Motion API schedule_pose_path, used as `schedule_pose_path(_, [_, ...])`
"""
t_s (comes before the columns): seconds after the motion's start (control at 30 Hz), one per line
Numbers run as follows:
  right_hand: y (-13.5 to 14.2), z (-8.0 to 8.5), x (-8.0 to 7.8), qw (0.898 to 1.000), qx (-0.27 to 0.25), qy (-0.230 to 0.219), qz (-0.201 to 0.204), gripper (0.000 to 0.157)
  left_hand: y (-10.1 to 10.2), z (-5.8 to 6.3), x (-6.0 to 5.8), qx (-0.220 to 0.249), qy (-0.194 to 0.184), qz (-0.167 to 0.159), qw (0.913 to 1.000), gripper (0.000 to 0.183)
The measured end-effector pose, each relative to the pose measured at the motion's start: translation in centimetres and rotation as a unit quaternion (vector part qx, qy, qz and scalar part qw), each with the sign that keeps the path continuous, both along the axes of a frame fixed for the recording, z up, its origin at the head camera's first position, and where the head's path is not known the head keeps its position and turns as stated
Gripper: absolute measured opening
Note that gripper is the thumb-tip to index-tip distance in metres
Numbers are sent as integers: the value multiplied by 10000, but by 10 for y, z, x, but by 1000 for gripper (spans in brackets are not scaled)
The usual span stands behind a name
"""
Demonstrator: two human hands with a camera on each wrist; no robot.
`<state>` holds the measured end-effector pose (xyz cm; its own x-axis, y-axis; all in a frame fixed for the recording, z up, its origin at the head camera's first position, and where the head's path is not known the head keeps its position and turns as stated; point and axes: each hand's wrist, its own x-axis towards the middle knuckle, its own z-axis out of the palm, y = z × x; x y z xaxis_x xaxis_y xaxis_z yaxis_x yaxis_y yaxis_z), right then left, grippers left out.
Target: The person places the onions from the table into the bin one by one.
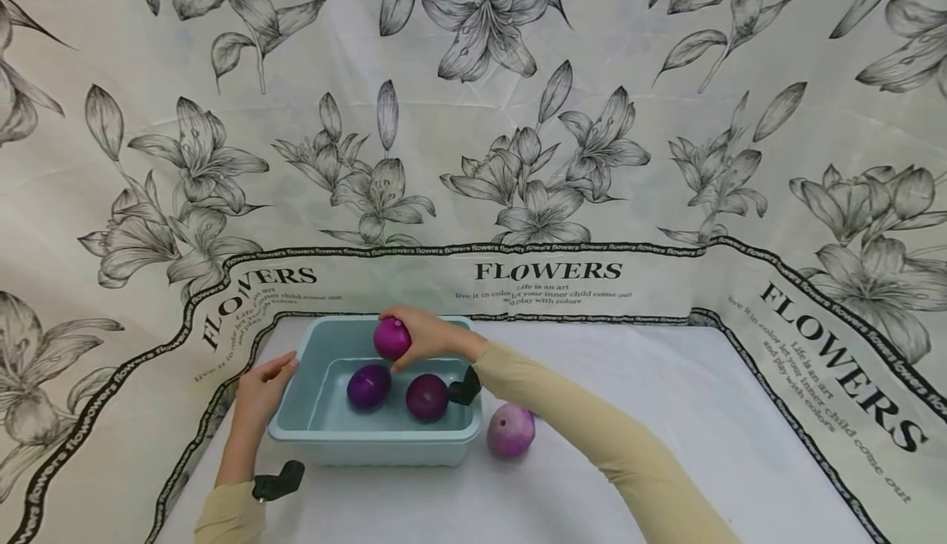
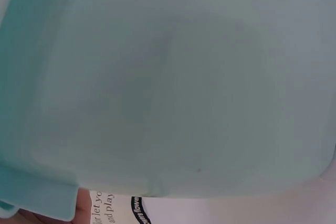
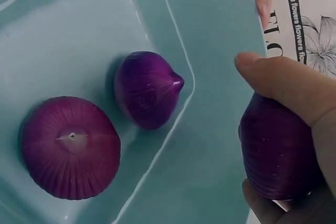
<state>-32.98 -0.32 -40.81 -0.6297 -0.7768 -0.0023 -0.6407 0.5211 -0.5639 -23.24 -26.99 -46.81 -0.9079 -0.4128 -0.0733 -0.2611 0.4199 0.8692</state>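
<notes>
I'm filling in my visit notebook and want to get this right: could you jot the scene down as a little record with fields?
Right hand: holds a magenta onion at the basin's far side
Left hand: at the basin's left rim; grip unclear
Container: pale blue basin
Inside it: pointed purple onion and dark purple onion, apart
Outside it: light purple onion, right of the basin
Surface: white tabletop
Backdrop: flower-printed cloth
</notes>
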Motion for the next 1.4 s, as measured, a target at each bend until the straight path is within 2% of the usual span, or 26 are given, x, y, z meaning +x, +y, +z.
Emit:
schedule_pose_path(0.43, [-10,-20,-7,9979,604,-29,223,86,-2,2,0,-107,32,-37,9999,47])
schedule_pose_path(0.7, [-8,-31,-4,9941,1067,-190,-27,81,0,0,1,-57,-45,-111,9999,47])
schedule_pose_path(0.9, [-11,-37,-4,9932,1150,-176,90,81,0,1,1,-100,27,-105,9999,48])
schedule_pose_path(1.23, [-14,-44,1,9904,1370,-157,-52,84,0,2,2,-128,29,-177,9998,48])
schedule_pose_path(1.4, [-14,-44,2,9914,1307,-106,-49,84,-1,3,3,-157,29,-229,9996,51])
